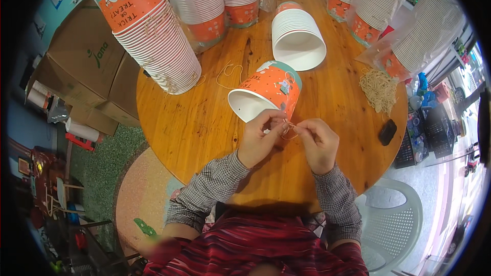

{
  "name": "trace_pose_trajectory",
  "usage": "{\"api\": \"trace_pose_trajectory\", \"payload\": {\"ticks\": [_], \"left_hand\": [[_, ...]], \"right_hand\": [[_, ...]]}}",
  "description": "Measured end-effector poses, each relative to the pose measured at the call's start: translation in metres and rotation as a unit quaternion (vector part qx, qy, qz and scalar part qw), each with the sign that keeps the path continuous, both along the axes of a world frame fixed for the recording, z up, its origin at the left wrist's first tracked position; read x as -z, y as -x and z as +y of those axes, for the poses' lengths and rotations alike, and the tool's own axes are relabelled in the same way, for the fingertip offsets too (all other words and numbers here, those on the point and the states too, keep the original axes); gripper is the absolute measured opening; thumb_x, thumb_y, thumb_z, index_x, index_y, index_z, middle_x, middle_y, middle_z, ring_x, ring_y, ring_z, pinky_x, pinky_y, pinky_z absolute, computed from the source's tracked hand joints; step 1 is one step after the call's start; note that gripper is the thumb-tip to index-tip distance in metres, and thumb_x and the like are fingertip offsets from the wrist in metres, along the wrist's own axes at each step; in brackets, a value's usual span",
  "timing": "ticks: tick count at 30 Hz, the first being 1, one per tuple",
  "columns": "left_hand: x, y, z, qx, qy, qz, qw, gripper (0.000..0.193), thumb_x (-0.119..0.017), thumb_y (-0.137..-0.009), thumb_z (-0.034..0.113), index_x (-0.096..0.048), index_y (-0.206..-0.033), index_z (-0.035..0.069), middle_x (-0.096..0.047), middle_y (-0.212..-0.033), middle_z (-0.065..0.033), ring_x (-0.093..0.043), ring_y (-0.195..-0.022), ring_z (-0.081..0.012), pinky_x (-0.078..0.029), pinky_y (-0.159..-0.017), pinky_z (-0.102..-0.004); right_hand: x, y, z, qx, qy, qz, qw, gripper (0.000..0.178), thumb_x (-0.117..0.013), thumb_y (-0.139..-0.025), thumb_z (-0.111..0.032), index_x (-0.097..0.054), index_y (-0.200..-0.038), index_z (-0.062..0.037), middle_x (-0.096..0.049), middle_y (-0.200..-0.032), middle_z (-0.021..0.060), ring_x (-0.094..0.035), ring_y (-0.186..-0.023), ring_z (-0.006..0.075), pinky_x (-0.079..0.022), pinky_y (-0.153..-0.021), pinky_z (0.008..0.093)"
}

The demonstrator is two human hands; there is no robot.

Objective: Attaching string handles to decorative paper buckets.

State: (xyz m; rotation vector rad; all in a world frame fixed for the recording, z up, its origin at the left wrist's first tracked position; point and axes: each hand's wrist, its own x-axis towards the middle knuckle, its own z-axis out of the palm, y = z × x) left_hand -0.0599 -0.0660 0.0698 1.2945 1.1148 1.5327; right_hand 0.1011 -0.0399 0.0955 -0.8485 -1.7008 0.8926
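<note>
An orange paper bucket (271,86) with a green base lies tipped on its side on the round wooden table, its white mouth facing me. Just beside its rim, both hands pinch a thin tan string (290,124). My left hand (261,139) has thumb and forefinger pressed together on it. From the other side, my right hand (319,144) grips the string between its fingertips. Whether the string passes through the bucket's wall is hidden by my fingers. Another length of loose string (230,74) curls on the table left of the bucket.
Nested buckets (295,33) lie behind. A tall bucket stack (156,41) stands at left, with bagged stacks (197,0) along the back and bagged stacks (376,7) at right. Nearby are a string pile (379,91), small black object (387,132), plastic chair (396,214) and cardboard box (89,59).
</note>
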Motion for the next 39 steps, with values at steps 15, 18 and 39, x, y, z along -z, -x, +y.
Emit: {"api": "trace_pose_trajectory", "payload": {"ticks": [15,18,39], "left_hand": [[-0.002,0.024,-0.005,0.050,0.082,-0.165,0.982,0.012,-0.057,-0.095,0.012,-0.060,-0.093,0.000,-0.058,-0.074,-0.0029,-0.051,-0.060,-0.0088,-0.041,-0.055,-0.0213],[-0.010,0.024,-0.009,0.132,0.120,-0.313,0.933,0.015,-0.056,-0.095,0.014,-0.060,-0.093,0.000,-0.055,-0.070,-0.0025,-0.049,-0.063,-0.0096,-0.040,-0.059,-0.0229],[-0.006,0.014,-0.014,0.023,-0.098,0.124,0.987,0.012,-0.061,-0.089,0.004,-0.063,-0.097,-0.003,-0.061,-0.092,-0.0089,-0.061,-0.077,-0.0135,-0.052,-0.064,-0.0237]], "right_hand": [[-0.009,-0.002,0.007,0.005,-0.270,-0.155,0.950,0.016,-0.067,-0.078,-0.001,-0.063,-0.093,-0.0006,-0.062,-0.086,0.0098,-0.061,-0.076,0.0260,-0.051,-0.064,0.0344],[-0.008,0.000,0.005,-0.015,-0.297,-0.203,0.933,0.018,-0.066,-0.076,-0.003,-0.063,-0.094,-0.0022,-0.061,-0.088,0.0082,-0.060,-0.076,0.0243,-0.051,-0.064,0.0334],[-0.011,0.012,-0.003,-0.069,-0.094,-0.075,0.990,0.017,-0.065,-0.083,0.004,-0.066,-0.099,0.0012,-0.061,-0.095,0.0108,-0.062,-0.082,0.0202,-0.053,-0.067,0.0303]]}}
